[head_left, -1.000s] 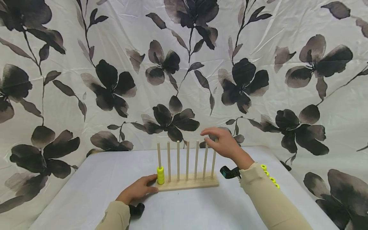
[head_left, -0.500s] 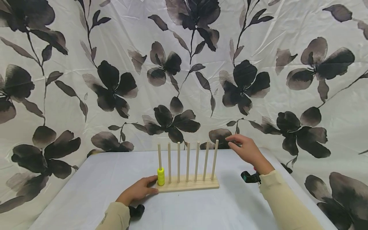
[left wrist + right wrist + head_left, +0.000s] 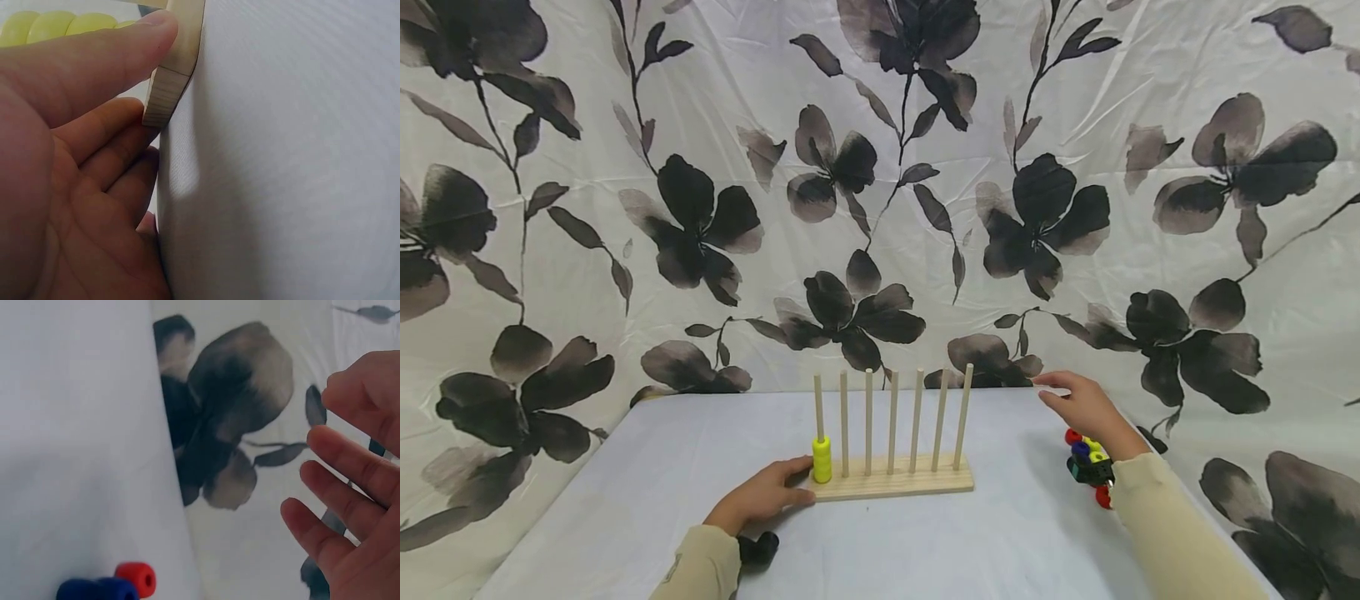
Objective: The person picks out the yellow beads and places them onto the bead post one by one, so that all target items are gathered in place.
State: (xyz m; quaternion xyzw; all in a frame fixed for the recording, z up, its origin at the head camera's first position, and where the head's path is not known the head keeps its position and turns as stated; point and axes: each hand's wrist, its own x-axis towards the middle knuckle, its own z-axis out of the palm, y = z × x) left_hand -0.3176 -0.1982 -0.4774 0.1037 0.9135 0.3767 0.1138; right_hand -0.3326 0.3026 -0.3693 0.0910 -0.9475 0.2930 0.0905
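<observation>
A wooden peg stand [image 3: 895,485] with several upright pegs stands on the white table. Yellow beads [image 3: 822,460] are stacked on its leftmost peg. My left hand [image 3: 762,498] holds the left end of the stand's base, with the thumb along the front edge and the other fingers at the end, as the left wrist view shows. My right hand [image 3: 1086,410] is in the air at the table's right side, fingers apart, holding nothing. Below it lie loose beads: red [image 3: 1102,497], blue [image 3: 1080,451] and yellow [image 3: 1097,456], partly hidden by the wrist camera.
A white cloth covers the table [image 3: 647,475]. Behind it hangs a floral curtain [image 3: 880,208]. In the right wrist view, a red bead [image 3: 136,579] and blue beads [image 3: 97,589] lie near the table's edge.
My right hand has moved from above the stand's right pegs to the right, over the loose beads, and lower. The left hand has stayed at the base.
</observation>
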